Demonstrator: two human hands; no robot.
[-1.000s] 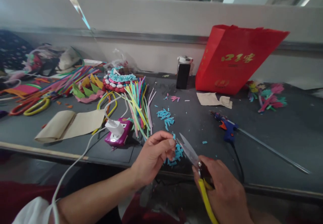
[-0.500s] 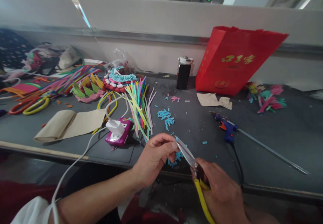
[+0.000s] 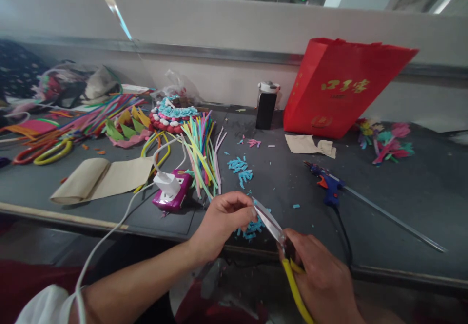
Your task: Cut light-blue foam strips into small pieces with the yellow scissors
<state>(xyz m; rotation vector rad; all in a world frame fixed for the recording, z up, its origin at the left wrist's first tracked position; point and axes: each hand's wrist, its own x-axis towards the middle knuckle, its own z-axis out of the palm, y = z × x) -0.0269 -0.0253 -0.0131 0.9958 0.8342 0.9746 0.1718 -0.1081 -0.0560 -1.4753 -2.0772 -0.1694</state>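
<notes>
My right hand is wrapped round the yellow handles of a pair of scissors. The blades point up and to the left, close together, their tips at the fingers of my left hand. That hand is closed in a pinch, thumb against forefinger; whatever sits between them is too small or hidden to make out. Below the blades, near the table's front edge, lies a pile of small blue cut pieces, partly covered by my left hand. Another heap of blue pieces lies farther back.
A purple power socket with a white plug and cable stands left of my hands, beside a bundle of coloured strips. Rightward lies a blue glue gun with a long clear stick. A red bag and a bottle stand behind.
My left hand has shifted very slightly left, and more of the near blue pile shows under it. The scissors stay almost in the same place.
</notes>
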